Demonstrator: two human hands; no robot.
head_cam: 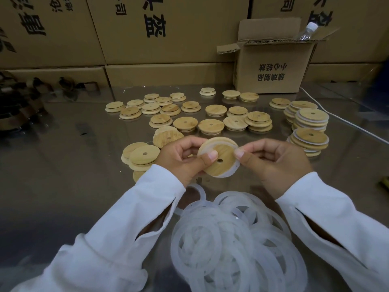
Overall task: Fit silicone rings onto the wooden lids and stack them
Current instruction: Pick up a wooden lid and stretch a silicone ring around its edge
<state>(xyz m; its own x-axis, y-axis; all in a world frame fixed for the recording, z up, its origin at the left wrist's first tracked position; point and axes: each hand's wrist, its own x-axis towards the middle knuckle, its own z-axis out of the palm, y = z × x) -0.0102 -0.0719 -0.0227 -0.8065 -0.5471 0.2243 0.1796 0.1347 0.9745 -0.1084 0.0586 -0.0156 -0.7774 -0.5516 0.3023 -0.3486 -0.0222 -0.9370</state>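
I hold a round wooden lid (223, 158) with a small centre hole above the table, tilted towards me. A white silicone ring (230, 172) sits around its raised step. My left hand (183, 159) grips the lid's left edge with the thumb on top. My right hand (271, 160) pinches its right edge, thumb on the ring. A heap of loose white rings (235, 239) lies near me. Several bare lids (185, 123) are spread across the middle of the table. Stacks of ringed lids (309, 135) stand at the right.
An open cardboard box (271, 68) with a plastic bottle (307, 30) stands at the back right. Large cartons (147, 39) line the far edge. A white cable (341, 119) runs along the right. Dark objects (19, 102) lie at the far left on the shiny table (73, 165).
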